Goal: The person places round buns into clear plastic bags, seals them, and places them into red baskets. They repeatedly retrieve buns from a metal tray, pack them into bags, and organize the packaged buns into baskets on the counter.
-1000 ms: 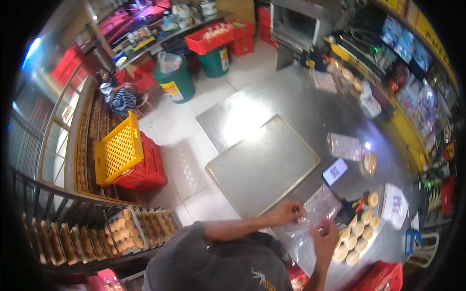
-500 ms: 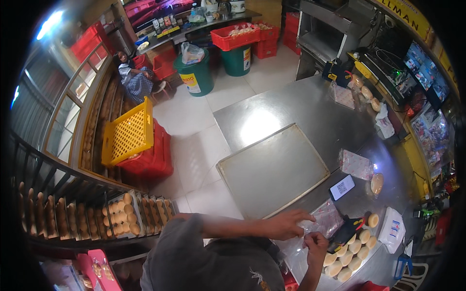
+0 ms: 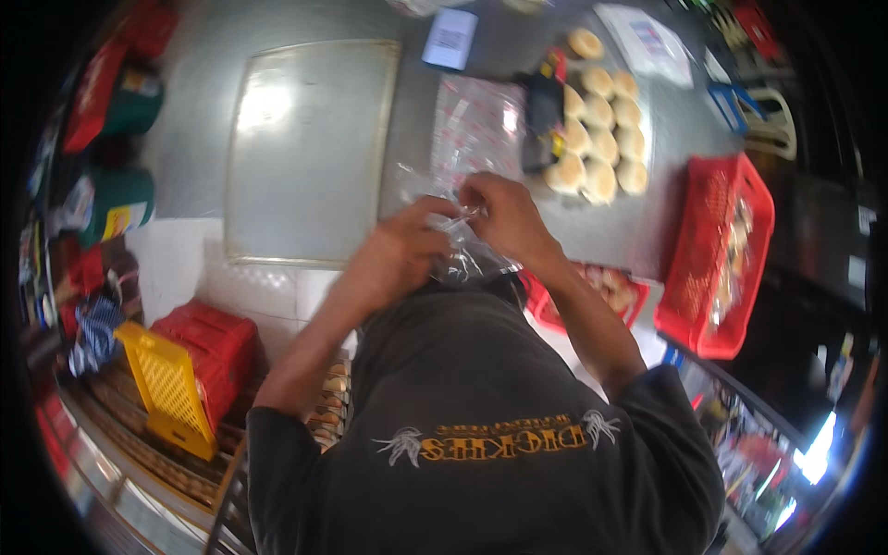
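Probably light, limp, slippery: clear plastic bag point(image 3: 465, 259), best held by edges. Right hand's point(image 3: 504, 213) fingertips pinched on it; left hand point(image 3: 404, 245) alongside, cannot tell whether clamped.

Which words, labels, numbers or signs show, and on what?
Dark shirt: orange lettering, wording withheld.
Phone or card: square code.
White package: print too blurred.
Plastic bags: pink marks, too blurred.
Green bin: yellow label, too small to read.
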A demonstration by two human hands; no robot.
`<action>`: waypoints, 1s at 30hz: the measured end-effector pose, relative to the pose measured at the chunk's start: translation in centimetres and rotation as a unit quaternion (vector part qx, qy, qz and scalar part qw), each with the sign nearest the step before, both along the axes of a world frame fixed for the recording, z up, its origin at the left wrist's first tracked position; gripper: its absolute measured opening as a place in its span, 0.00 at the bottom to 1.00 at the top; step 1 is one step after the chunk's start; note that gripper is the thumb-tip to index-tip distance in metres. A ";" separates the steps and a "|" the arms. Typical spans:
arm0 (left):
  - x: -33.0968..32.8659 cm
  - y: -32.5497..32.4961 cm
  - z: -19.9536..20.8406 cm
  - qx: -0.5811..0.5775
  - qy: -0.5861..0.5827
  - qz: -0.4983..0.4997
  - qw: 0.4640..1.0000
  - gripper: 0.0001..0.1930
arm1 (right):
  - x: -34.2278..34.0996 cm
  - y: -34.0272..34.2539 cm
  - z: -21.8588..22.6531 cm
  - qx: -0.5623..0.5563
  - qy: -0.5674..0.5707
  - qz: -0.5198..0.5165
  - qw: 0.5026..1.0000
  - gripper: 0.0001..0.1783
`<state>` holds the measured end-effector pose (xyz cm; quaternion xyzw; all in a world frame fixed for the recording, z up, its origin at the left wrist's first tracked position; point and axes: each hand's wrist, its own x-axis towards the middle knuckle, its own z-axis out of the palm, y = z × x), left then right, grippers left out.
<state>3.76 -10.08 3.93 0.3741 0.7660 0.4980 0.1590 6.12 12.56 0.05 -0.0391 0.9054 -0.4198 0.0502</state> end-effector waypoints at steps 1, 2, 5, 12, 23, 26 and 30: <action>-0.9 0.0 -0.6 -0.041 0.009 0.009 0.999 0.15 | 0.8 1.1 -0.3 -0.024 -0.046 -0.030 0.998 0.13; -1.6 -0.4 -2.1 -0.073 0.034 0.018 0.997 0.15 | 1.5 1.8 -0.6 -0.054 -0.087 -0.051 0.993 0.12; -1.0 -0.2 -4.3 -0.117 0.043 0.030 0.992 0.15 | 4.4 3.1 -1.5 -0.153 -0.140 -0.061 0.976 0.10; 0.3 1.7 -3.9 -0.152 -0.006 0.046 0.987 0.18 | 3.9 13.1 -7.4 0.085 0.116 -0.299 0.943 0.24; 3.7 4.1 -5.5 -0.127 0.010 0.000 0.992 0.12 | -2.7 15.6 -11.8 0.304 0.155 -0.191 0.920 0.43; 5.1 5.8 -6.2 -0.092 0.001 -0.028 0.995 0.11 | -4.6 15.7 -12.7 0.271 0.104 -0.241 0.926 0.47; 6.3 7.2 -6.8 -0.120 -0.016 -0.035 0.992 0.11 | -3.8 16.1 -12.2 0.249 0.061 -0.240 0.936 0.49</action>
